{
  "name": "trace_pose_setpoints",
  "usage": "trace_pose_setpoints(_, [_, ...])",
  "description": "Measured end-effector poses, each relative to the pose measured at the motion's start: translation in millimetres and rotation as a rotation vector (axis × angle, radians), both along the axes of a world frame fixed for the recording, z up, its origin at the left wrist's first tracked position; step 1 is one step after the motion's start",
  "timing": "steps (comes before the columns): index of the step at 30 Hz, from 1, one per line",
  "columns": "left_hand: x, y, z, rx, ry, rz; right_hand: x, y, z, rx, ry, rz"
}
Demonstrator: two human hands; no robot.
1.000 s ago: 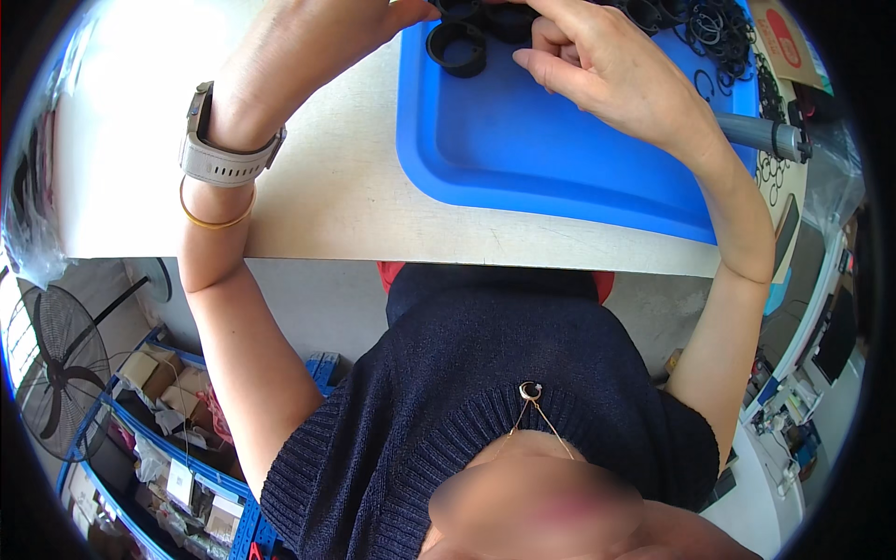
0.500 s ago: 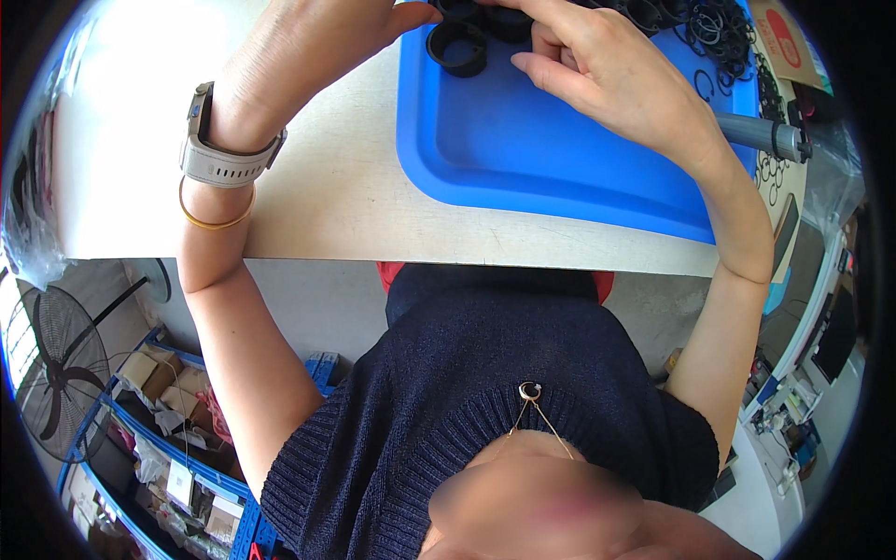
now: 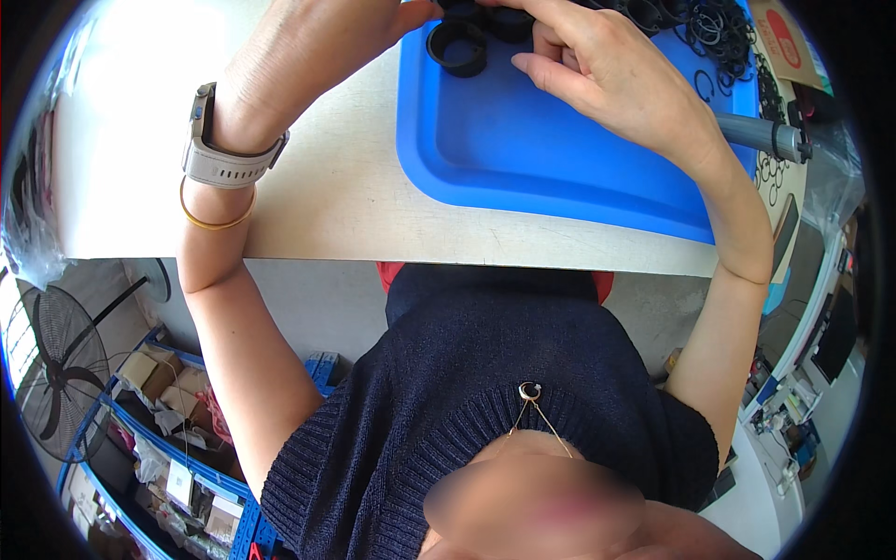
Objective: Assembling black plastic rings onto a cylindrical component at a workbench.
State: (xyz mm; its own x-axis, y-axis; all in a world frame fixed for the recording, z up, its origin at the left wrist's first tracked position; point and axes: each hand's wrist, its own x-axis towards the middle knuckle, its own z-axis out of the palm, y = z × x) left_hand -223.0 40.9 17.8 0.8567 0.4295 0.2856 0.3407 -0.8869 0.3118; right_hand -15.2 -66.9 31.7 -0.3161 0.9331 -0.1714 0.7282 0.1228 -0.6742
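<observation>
My left hand point(image 3: 322, 47), with a watch and a bangle at its wrist, reaches to the top edge of the head view. Its thumb tip is beside the black plastic rings at the blue tray's point(image 3: 560, 201) upper left; its other fingers are cut off or hidden. Over the tray hovers my right hand point(image 3: 607, 70). Its index finger stretches toward those rings, the thumb stands apart, and the other fingers curl inward. Between the hands a thick black ring point(image 3: 457, 51) lies on the tray. I cannot make out anything gripped.
Many thin black rings point(image 3: 714, 33) are heaped at the tray's upper right. A grey cylindrical tool point(image 3: 761, 133) juts over the tray's right rim. A cardboard box point(image 3: 789, 42) stands at the far right. Below left are a fan point(image 3: 61, 373) and a blue shelf point(image 3: 177, 467) with boxes.
My left wrist and watch have shifted very slightly right. The right hand, the rings and the tray look the same.
</observation>
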Motion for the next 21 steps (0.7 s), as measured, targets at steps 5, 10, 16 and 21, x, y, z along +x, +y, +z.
trace_pose_setpoints(5, [1.6, -2.7, 1.4, 0.006, 0.006, -0.004, 1.4, 1.2, -2.9, -0.013, -0.013, -0.024])
trace_pose_setpoints(10, [0.8, -4.3, 4.5, 0.035, 0.034, -0.006, -0.4, -0.7, -0.1, 0.065, -0.041, -0.001])
trace_pose_setpoints(16, [-0.5, -4.9, 6.1, 0.01, 0.001, -0.017, 1.7, 1.3, -3.9, -0.008, -0.023, -0.025])
trace_pose_setpoints(21, [-0.3, -4.1, 4.0, 0.018, -0.01, -0.025, -0.8, 0.3, -1.1, 0.026, -0.031, -0.022])
